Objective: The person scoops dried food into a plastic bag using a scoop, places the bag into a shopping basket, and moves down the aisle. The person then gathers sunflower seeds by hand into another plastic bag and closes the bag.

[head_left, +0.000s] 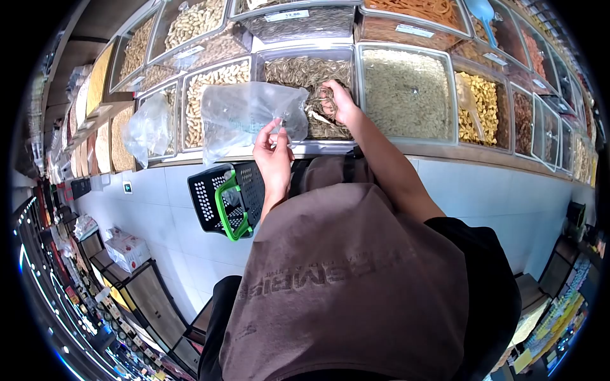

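My left hand [273, 149] pinches the edge of a clear plastic bag [232, 117], which spreads out to the left over a bin of peanuts in their shells [216, 77]. Just right of the bag, my right hand [341, 103] reaches into a clear bin of striped sunflower seeds [286, 66]. Its fingers curl round a handful of the seeds; the fingertips are partly hidden among them. The bag's right edge lies close to this handful, over part of the seed bin.
Right of the seed bin stand a bin of pale seeds [406, 95] and one of yellow pieces [478, 105] with a scoop. Another plastic bag [149, 130] lies at left. A black basket with a green handle [227, 200] is below the counter. A blue scoop [483, 13] sits at upper right.
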The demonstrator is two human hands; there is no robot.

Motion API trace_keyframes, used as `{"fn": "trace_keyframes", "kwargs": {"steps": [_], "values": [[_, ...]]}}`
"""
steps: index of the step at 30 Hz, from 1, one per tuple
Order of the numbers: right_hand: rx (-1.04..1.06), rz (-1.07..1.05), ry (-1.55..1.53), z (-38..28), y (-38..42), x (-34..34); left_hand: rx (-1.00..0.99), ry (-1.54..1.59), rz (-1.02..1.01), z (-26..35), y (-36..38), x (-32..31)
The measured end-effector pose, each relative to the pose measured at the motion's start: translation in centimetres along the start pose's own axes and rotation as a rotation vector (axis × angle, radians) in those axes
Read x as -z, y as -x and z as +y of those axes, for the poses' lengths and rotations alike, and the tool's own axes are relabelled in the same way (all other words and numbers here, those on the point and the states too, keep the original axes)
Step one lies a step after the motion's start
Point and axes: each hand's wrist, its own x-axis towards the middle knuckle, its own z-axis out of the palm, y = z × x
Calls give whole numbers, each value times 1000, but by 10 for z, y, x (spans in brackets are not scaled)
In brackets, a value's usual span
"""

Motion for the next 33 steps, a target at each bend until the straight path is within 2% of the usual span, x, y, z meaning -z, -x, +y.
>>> {"fn": "trace_keyframes", "kwargs": {"steps": [5,9,15,17,18,23,25,29,33], "values": [[28,16,-63,-1,-1,1,-42,2,-15,1,-7,-3],[52,-83,-315,-3,-8,6,-28,34,-14,5,-13,-3],[44,-44,-166,-1,-17,6,-13,94,-25,10,-18,-2],[-48,-87,-288,-5,-19,8,53,181,-37,13,-23,-6],[2,-106,-322,-6,-15,7,107,256,-64,13,-28,-7],[-4,-166,-300,-15,-2,5,158,444,-63,14,-48,-15],[-65,-157,-258,-16,0,5,180,505,-76,12,-55,-19],[-113,-145,-263,-24,-1,8,194,503,-162,2,-64,-24],[-68,-143,-249,-27,7,3,239,456,-176,0,-71,-35]]}}
